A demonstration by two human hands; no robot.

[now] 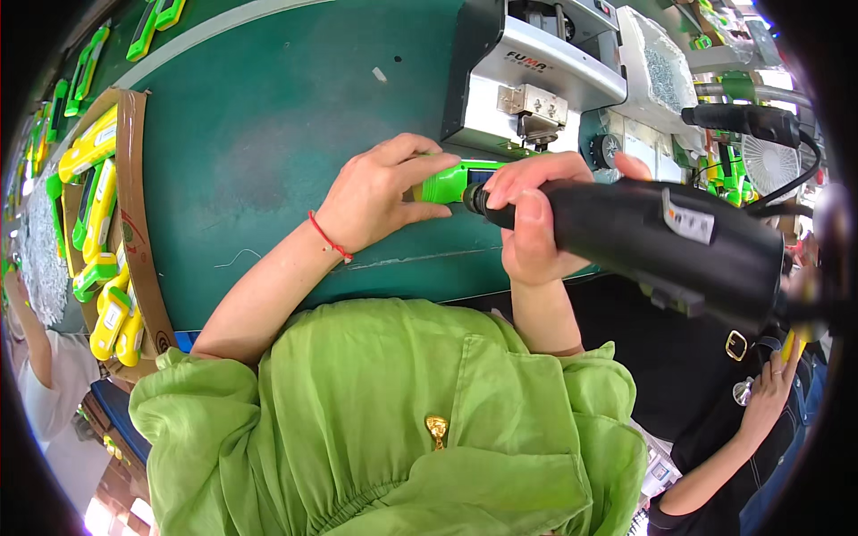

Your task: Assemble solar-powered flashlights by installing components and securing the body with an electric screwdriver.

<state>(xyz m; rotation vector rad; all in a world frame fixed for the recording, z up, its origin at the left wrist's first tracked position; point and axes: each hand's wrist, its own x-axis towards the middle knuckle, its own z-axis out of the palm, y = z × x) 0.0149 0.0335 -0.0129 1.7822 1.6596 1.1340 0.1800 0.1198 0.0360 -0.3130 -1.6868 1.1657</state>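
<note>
My left hand (380, 189), a red cord on its wrist, is closed on one end of a green handheld device casing (442, 186) lying on the green work surface (268, 116). Its thumb and fingers grip the casing from both sides. A thick black electric screwdriver (670, 237) lies in my right hand (541, 219), fingers wrapped round its front part. The tool is tilted nearly flat, and its nose is right by the casing. Whether the bit touches a screw is hidden. Past the casing stands a silver and black screw feeder (536, 76).
A cardboard box (134, 188) at the left holds several yellow and green devices (103, 214). Right of the feeder is a white foam box (657, 67) with small metal parts. Another black screwdriver (746, 123) hangs at the right. A co-worker's hand (769, 393) shows at the lower right.
</note>
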